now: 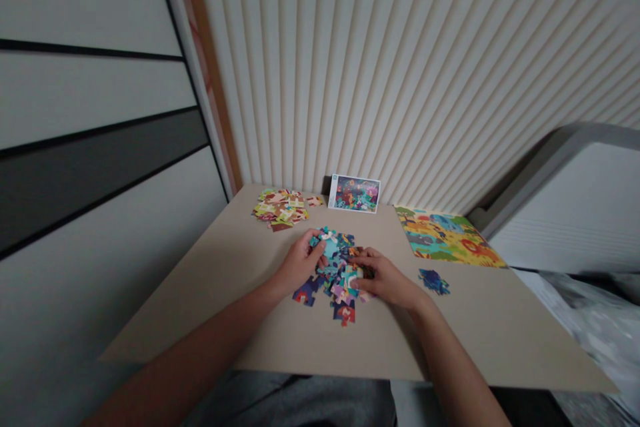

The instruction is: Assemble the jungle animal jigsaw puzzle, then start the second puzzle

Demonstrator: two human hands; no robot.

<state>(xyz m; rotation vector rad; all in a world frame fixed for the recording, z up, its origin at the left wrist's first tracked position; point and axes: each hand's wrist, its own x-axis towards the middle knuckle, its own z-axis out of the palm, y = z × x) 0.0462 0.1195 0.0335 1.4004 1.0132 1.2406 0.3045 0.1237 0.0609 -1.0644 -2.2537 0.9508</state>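
Observation:
A loose heap of jigsaw puzzle pieces (pixel 343 273), mostly blue and teal with some pink and red, lies mid-table between my hands. At its left side my left hand (pixel 301 260) has its thumb and fingers closed on several pieces. From the right, my right hand (pixel 384 277) reaches into the heap, its curled fingers and thumb around a few pieces. Exactly which pieces each hand grips is partly hidden by the fingers. A picture card (pixel 356 194) with a colourful undersea scene leans upright behind the heap.
On the tan table (pixel 225 293), a pile of yellow, green and red pieces (pixel 280 208) lies at the back left. An animal picture puzzle (pixel 450 237) lies flat at the back right, with a small dark-blue cluster of pieces (pixel 434 281) in front. A pleated wall (pixel 320 80) rises behind.

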